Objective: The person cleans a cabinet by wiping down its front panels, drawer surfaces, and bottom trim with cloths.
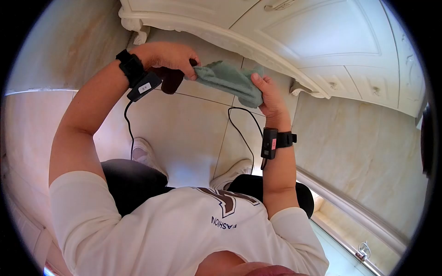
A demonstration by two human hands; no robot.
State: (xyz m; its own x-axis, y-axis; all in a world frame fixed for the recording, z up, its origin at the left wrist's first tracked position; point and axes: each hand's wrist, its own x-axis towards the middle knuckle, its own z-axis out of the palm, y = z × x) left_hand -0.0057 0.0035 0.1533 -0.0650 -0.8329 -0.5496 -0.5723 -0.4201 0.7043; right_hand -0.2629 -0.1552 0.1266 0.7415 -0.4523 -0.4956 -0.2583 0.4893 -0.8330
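Shirt front (pixel 184 221), lower centre of the frame: "FASHION" printed upside down to the view, beside large brown lettering, partly folded, not fully readable. White label (pixel 144 88) on the left wrist unit (pixel 143 86) and pink label (pixel 274 144) on the right wrist unit (pixel 268 149): small marks, too small to read. Floor (pixel 184 119): pale, marbled tiles with dark joints. White cabinet (pixel 317 37) spans top centre to upper right, with carved trim, curved feet and metal handles; metal rail (pixel 354 209) at lower right. Green cloth (pixel 228 83), upper centre, is held above the floor, bunched, between both hands. Left hand (pixel 172 57) has its fingers closed, pinching the cloth's left end; right hand (pixel 271 96) grips the right end, thumb on top, other fingers mostly hidden. Dark brown item (pixel 171 82) hangs just below the left hand, partly covered; what it is cannot be told, nor whether the hand holds it. Pale shoes (pixel 145 154) partly hidden by dark-clad legs (pixel 133 181). Dark shape (pixel 427 142) at the right edge is cut off, unclear. Black vignette hides the corners.
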